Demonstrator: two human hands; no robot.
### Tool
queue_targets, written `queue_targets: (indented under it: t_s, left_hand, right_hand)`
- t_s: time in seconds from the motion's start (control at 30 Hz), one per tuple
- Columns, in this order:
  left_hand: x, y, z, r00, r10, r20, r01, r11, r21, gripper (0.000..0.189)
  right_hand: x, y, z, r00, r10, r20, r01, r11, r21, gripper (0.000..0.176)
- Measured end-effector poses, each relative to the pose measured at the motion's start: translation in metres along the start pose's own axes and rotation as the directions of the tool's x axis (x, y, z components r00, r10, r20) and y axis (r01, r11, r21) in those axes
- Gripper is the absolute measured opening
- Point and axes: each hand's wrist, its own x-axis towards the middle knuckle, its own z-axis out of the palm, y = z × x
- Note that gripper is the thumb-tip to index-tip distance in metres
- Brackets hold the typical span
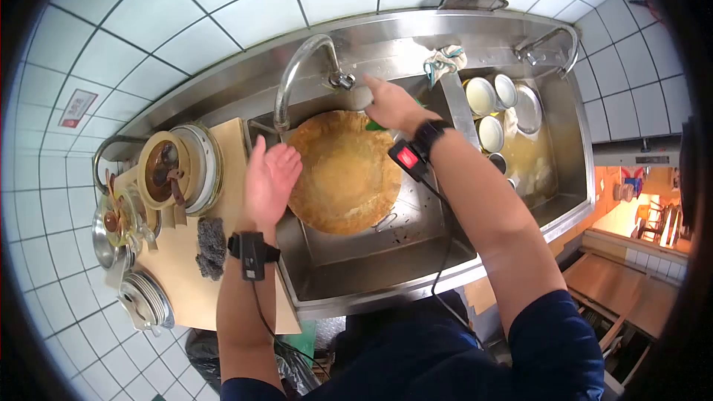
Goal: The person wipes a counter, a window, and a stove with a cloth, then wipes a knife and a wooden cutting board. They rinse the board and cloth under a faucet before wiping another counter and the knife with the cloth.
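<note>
sink (386, 289): steel, two basins, set in a tiled corner.
pan (345, 178): big, round, brown-coated; lies in the left basin, below the faucet (297, 74).
counter (182, 282): left of the sink; carries stacked dishes (178, 167) and a dark scrubber (212, 246).
bowls (490, 115): right basin, in murky water.
right hand (390, 104): at the faucet's mouth, fingers curled; cannot tell if it grips anything.
left hand (271, 178): open, fingers spread, palm against the pan's left rim.
</note>
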Motion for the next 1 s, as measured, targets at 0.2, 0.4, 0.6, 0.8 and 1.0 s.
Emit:
queue_targets:
  t_s: [0.2, 0.4, 0.6, 0.8, 1.0]
  left_hand:
    - [0.033, 0.033, 0.028, 0.998, -0.055, 0.028, 0.056, 0.998, -0.003, 0.061]
    - [0.051, 0.030, 0.034, 0.991, -0.123, 0.048, 0.123, 0.992, 0.009, 0.062]
    - [0.055, 0.029, 0.034, 0.991, -0.129, 0.039, 0.130, 0.991, -0.035, 0.055]
    - [0.058, 0.029, 0.029, 0.984, -0.171, 0.047, 0.172, 0.985, -0.014, 0.064]
    - [0.060, 0.018, 0.026, 0.979, -0.191, 0.074, 0.187, 0.981, 0.053, 0.076]
  right_hand:
    - [0.004, -0.010, 0.003, 0.990, -0.132, 0.058, 0.135, 0.990, -0.037, 0.072]
    - [-0.007, -0.015, -0.004, 0.989, -0.070, 0.132, 0.090, 0.984, -0.155, 0.074]
    - [-0.008, -0.016, 0.001, 0.987, -0.104, 0.121, 0.136, 0.944, -0.301, 0.084]
    - [-0.009, -0.019, -0.001, 0.985, -0.048, 0.164, 0.103, 0.931, -0.350, 0.085]
    - [-0.007, -0.022, -0.004, 0.980, 0.020, 0.196, 0.053, 0.931, -0.361, 0.084]
